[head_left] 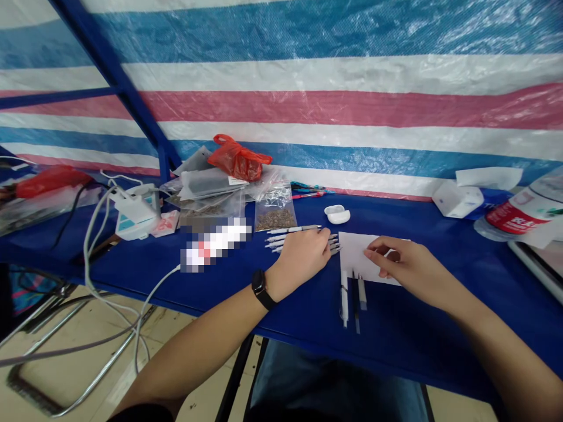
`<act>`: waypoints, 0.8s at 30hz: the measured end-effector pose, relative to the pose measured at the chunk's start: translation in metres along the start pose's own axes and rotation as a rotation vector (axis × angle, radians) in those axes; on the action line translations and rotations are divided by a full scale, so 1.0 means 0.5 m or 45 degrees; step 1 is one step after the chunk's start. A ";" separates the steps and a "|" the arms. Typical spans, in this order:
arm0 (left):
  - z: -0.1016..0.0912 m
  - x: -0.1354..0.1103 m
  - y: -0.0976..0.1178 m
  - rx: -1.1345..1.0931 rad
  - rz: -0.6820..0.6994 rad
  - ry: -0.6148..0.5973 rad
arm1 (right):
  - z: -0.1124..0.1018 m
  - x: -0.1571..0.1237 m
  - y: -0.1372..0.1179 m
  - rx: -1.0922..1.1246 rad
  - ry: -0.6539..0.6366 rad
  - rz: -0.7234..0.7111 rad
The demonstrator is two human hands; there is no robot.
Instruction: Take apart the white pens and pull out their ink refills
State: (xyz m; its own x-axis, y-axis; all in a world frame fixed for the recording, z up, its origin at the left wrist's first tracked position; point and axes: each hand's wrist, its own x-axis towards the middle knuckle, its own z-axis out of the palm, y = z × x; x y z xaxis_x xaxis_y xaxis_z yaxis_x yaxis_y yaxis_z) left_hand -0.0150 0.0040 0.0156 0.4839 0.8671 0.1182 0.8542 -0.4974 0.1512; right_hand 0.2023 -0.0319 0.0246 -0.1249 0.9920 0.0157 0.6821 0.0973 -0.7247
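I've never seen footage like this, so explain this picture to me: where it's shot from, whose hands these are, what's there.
A camera worn on a person's head took this, looking forward and down, so the arms enter from below. No machine here, just bare hands. The left hand lies over a row of pens. The right hand rests on a white sheet of paper. Neither clearly grips anything. More pens lie below the sheet, on a blue table.
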 end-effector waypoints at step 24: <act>-0.046 -0.010 0.014 0.089 0.077 -0.220 | 0.004 0.044 0.024 0.243 0.459 -0.216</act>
State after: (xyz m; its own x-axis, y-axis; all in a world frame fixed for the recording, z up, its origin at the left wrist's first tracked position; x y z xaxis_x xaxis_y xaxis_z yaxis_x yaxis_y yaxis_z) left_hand -0.0158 -0.0042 0.0387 0.5552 0.8304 -0.0460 0.8307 -0.5510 0.0798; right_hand 0.2064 -0.0089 0.0151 0.0587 0.9311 0.3599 0.5244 0.2780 -0.8048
